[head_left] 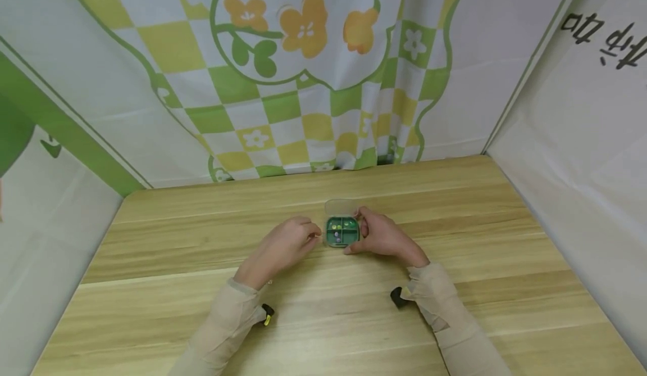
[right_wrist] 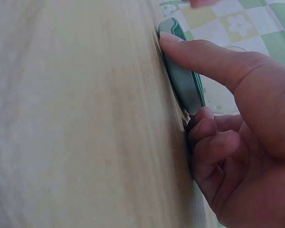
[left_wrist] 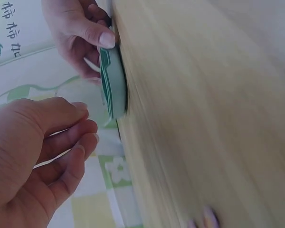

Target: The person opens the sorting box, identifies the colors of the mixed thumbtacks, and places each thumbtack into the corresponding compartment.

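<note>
Wood tbl [head_left: 323, 320], grn divided box [head_left: 350, 238] w/ yellow + purple pcs [head_left: 337, 234]

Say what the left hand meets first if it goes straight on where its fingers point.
Probably the green, rounded plastic compartment box, at its left edge: the left hand points there in the head view. Relative height is unclear.

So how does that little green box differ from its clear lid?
The green box is coloured, while the clear lid is see-through. The green box lies flat on the table; the clear lid is raised along its far side. The green box has compartments with small pieces in them, whereas the clear lid shows no dividers. Both have rounded corners.
</note>
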Tool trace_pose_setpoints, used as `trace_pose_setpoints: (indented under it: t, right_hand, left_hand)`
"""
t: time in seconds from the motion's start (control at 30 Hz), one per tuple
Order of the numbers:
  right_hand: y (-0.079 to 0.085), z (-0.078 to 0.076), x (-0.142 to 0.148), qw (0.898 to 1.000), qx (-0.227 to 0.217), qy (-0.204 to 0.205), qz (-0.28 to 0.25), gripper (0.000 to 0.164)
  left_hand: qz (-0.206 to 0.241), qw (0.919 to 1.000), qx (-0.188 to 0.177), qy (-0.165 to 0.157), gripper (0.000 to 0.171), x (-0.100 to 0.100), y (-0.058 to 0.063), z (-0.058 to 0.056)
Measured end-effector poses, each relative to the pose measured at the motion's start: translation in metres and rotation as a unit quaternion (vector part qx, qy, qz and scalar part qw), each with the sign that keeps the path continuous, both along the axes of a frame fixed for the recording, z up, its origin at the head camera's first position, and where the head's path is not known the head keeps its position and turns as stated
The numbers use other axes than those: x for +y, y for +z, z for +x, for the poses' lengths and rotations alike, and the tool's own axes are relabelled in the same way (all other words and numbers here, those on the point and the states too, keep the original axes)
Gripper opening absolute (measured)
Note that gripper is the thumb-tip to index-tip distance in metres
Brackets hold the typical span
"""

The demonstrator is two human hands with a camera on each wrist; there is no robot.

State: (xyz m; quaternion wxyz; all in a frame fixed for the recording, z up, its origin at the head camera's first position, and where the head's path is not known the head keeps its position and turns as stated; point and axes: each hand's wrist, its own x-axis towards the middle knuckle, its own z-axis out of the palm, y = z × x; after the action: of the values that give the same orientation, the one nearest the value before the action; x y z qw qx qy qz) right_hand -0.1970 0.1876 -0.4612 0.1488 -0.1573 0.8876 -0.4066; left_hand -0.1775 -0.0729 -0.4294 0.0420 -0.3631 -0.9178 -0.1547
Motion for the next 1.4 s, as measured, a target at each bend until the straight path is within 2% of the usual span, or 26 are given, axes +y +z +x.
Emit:
trace_pose_setpoints:
  t: [0.17, 0.37, 0.5, 0.63, 0.83, 1.07, 1.23, 1.4]
  right_hand:
    - [0.002, -0.001, 0.003, 1.000, 0.002, -0.002, 0.003, 0.073]
    - [0.001, -0.001, 0.003, 1.000, 0.001, 0.005, 0.002, 0.073]
    - [0.000, -0.002, 0.000, 1.000, 0.000, 0.013, 0.001, 0.073]
    - [0.003, -0.003, -0.001, 1.000, 0.001, 0.009, 0.001, 0.072]
    - [0.006, -0.003, 0.001, 1.000, 0.001, 0.004, 0.002, 0.071]
    - [0.004, -0.003, 0.002, 1.000, 0.002, 0.007, 0.003, 0.072]
    - [0.001, -0.002, 0.001, 1.000, 0.000, 0.009, -0.003, 0.071]
    - [0.000, -0.001, 0.001, 1.000, 0.003, 0.010, -0.001, 0.071]
  left_hand:
    - [-0.020, 0.9995, 0.005, 0.022, 0.009, -0.020, 0.001, 0.011]
    - [-0.041, 0.9986, 0.016, 0.028, 0.007, -0.045, -0.001, 0.030]
    - [-0.041, 0.9981, -0.001, 0.045, 0.005, -0.065, -0.005, 0.044]
    - [-0.037, 0.9969, -0.031, 0.062, 0.005, -0.078, -0.005, 0.052]
    - [-0.038, 0.9966, -0.047, 0.056, 0.011, -0.085, 0.000, 0.052]
    - [-0.025, 0.9966, -0.067, 0.041, 0.012, -0.084, -0.004, 0.050]
    - [-0.018, 0.9961, -0.072, 0.048, 0.021, -0.083, -0.008, 0.051]
    - [-0.020, 0.9949, -0.072, 0.067, 0.021, -0.082, -0.008, 0.052]
